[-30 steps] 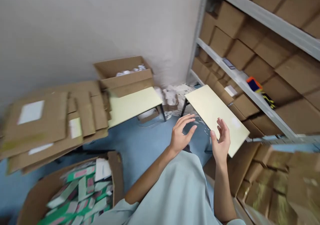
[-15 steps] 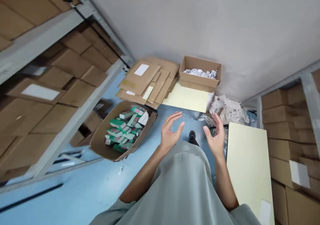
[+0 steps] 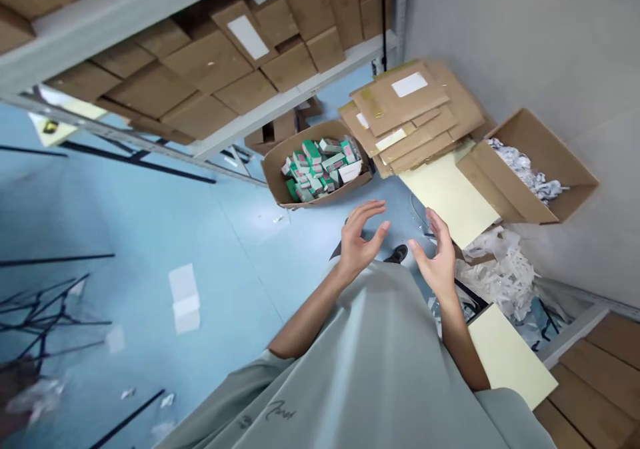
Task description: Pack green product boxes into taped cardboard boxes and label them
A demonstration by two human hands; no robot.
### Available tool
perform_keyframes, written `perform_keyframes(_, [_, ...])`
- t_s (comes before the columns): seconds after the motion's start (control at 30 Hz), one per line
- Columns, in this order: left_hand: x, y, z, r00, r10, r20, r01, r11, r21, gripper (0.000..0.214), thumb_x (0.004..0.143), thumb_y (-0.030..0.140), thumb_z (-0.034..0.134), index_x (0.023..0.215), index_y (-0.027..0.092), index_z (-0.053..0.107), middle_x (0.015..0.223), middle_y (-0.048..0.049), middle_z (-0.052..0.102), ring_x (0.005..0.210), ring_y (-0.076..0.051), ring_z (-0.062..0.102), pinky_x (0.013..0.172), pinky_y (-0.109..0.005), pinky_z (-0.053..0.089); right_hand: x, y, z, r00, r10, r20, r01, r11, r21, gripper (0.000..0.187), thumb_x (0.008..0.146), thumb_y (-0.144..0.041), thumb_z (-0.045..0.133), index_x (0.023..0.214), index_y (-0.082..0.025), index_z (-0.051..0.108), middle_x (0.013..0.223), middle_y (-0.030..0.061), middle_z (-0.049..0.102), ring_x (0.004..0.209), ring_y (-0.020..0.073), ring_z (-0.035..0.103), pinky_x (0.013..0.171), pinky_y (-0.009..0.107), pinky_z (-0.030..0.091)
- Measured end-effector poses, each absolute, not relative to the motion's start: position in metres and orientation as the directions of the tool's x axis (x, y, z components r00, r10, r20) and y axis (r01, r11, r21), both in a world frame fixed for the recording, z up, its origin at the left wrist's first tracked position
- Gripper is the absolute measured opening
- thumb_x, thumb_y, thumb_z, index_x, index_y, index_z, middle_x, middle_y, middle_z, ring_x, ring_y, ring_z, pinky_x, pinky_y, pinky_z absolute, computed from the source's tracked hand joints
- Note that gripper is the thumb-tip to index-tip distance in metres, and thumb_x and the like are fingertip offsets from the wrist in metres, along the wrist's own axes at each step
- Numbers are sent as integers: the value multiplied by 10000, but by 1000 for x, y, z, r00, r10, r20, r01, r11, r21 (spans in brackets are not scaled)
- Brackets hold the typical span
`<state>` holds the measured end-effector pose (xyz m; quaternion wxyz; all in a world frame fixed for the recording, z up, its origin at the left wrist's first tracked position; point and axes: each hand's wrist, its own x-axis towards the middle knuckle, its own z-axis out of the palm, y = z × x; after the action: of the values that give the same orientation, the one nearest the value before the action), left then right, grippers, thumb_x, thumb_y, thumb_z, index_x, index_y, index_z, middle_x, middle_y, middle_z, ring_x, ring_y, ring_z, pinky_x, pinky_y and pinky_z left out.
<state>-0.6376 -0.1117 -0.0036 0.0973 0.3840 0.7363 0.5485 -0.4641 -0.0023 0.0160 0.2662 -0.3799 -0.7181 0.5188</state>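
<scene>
My left hand (image 3: 361, 239) is held out in front of my body, fingers apart and curved, with nothing in it. Facing it, my right hand (image 3: 436, 256) is also open and bare. Beyond my left hand, on the floor, stands an open carton (image 3: 273, 169) full of small green and white boxes (image 3: 320, 169). A pale yellow board (image 3: 457, 199) lies past my right hand. On and beside it are a stack of flattened cardboard boxes (image 3: 400, 106) and an open cardboard box (image 3: 570, 176) holding crumpled paper (image 3: 525, 169).
Shelves of brown boxes (image 3: 195, 62) run along the upper left, edged by a metal beam (image 3: 280, 106). White scrap paper (image 3: 500, 282) heaps at right, near another yellow board (image 3: 510, 352). Black metal rods (image 3: 45, 309) and papers (image 3: 185, 296) lie on the blue floor (image 3: 230, 302).
My view has swung to the left, so the shelves and more floor show, and the cartons appear turned. Both hands stay raised, open and holding nothing.
</scene>
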Motion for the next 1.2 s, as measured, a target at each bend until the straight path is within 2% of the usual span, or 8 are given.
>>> perform_keyframes(0.17, [-687, -120, -14, -731, 635, 251, 404, 106, 909, 362, 1142, 578, 632, 1269, 277, 787, 1379, -107, 836, 1408, -294, 752, 1239, -565, 604, -546, -8, 16, -714, 700, -29, 253, 218, -943, 732, 1018, -554, 807, 1679, -357, 563, 1735, 95, 595, 1633, 344, 554, 1378, 594, 459])
perform_keyframes(0.4, [-811, -149, -47, -822, 504, 264, 327, 39, 944, 298, 1128, 501, 693, 1292, 270, 787, 1378, -104, 837, 1391, -287, 757, 1221, -550, 606, -699, -37, -6, -819, 573, -47, 230, 252, -940, 700, 1073, -596, 734, 1690, -326, 542, 1726, 111, 600, 1640, 312, 549, 1368, 557, 479])
perform_keyframes(0.5, [-867, -168, -59, -845, 484, 229, 274, 23, 961, 281, 1114, 459, 727, 1314, 269, 785, 1375, -102, 836, 1381, -286, 761, 1212, -542, 608, -771, -55, -25, -844, 528, -96, 227, 188, -956, 694, 1078, -606, 734, 1681, -316, 548, 1730, 120, 594, 1630, 307, 557, 1361, 548, 488])
perform_keyframes(0.7, [-952, -197, -77, -888, 452, 80, 116, 51, 992, 307, 1150, 455, 646, 1355, 270, 782, 1416, -117, 816, 1380, -281, 758, 1191, -519, 620, -883, -92, -59, -858, 464, -220, 247, -3, -969, 721, 1087, -666, 688, 1699, -316, 535, 1726, 116, 600, 1596, 311, 591, 1319, 521, 548])
perform_keyframes(0.87, [-988, -201, -98, -930, 367, -21, 0, 56, 998, 289, 1153, 397, 645, 1374, 264, 774, 1414, -116, 810, 1387, -272, 751, 1207, -509, 610, -935, -92, -76, -859, 398, -321, 326, -58, -944, 693, 1064, -625, 750, 1657, -302, 593, 1692, 115, 634, 1514, 312, 665, 1275, 503, 598])
perform_keyframes(0.97, [-1006, -197, -109, -941, 331, -71, -51, 68, 996, 288, 1158, 391, 634, 1380, 263, 766, 1437, -122, 794, 1404, -273, 740, 1209, -512, 609, -964, -86, -87, -854, 359, -377, 377, -73, -923, 675, 1072, -648, 725, 1645, -312, 607, 1674, 105, 654, 1521, 309, 662, 1289, 506, 589])
perform_keyframes(1.2, [-1056, -183, -147, -942, 271, -200, -151, 192, 970, 299, 1163, 386, 621, 1398, 265, 761, 1494, -132, 765, 1465, -286, 702, 1245, -534, 583, -1033, -67, -139, -839, 259, -479, 466, -113, -878, 598, 1087, -640, 705, 1589, -320, 644, 1623, 103, 698, 1511, 293, 675, 1278, 481, 589])
